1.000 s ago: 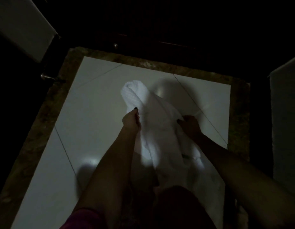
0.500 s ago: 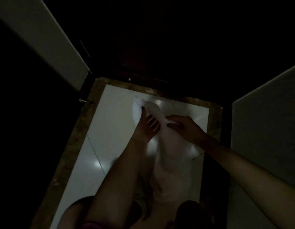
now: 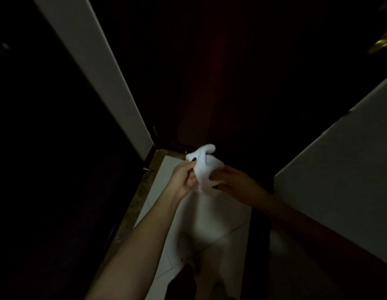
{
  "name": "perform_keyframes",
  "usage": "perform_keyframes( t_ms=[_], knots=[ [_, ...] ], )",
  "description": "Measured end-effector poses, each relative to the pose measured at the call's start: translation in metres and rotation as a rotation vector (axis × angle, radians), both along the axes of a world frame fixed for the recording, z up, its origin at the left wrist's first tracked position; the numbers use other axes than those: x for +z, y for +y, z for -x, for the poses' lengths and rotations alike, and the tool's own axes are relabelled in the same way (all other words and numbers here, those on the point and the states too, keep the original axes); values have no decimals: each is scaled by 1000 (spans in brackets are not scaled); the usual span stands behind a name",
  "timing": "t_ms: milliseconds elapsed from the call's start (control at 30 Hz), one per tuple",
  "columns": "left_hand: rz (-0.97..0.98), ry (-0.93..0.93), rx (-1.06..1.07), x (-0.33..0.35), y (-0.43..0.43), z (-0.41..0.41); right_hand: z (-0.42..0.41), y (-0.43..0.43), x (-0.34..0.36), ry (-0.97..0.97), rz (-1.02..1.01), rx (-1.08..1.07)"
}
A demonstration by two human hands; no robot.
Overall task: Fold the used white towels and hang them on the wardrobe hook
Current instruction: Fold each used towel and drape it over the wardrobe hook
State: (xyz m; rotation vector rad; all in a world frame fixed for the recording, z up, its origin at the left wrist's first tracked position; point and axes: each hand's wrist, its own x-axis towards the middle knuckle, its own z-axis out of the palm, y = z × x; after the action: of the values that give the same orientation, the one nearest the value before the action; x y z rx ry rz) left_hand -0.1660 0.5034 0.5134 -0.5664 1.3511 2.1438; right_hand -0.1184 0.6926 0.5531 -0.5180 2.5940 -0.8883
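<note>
Both hands, left hand (image 3: pixel 185 177) and right hand (image 3: pixel 233 182), grip white towel (image 3: pixel 202 169) above pale tiled floor (image 3: pixel 212 224).

The towel (image 3: pixel 202 167) was plain white, brightest at its bunched top and greyer where it hung in shadow. The left hand (image 3: pixel 185 177) and right hand (image 3: pixel 236 184) both showed dark, near-black nail polish. The floor (image 3: pixel 166 169) was glossy white tile crossed by thin dark lines, edged by a mottled brown stone border (image 3: pixel 134 211). The door (image 3: pixel 231 83) was very dark reddish brown, its handle (image 3: pixel 382 43) brass-yellow. The walls (image 3: pixel 339 176) looked dull grey-white.
</note>
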Motion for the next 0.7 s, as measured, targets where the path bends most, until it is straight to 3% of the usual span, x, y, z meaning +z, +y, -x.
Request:
perform_keyframes(
  t_ms=[300,367,433,500,600,700],
  knots=[
    [-35,339,36,158,-42,-78,-18,-13,148,84,190,-416],
    [20,427,27,185,-54,-98,-20,-27,165,-92,263,-501],
    [90,504,20,210,-68,-121,-26,-47,171,-475,420,-537],
    [125,536,37,232,-85,-149,-38,-70,170,-680,538,-510],
    [156,566,62,254,-118,-193,-53,-107,182,-572,636,-535],
    [188,580,112,269,-155,-239,-71,-142,203,-557,573,-408]
  ],
)
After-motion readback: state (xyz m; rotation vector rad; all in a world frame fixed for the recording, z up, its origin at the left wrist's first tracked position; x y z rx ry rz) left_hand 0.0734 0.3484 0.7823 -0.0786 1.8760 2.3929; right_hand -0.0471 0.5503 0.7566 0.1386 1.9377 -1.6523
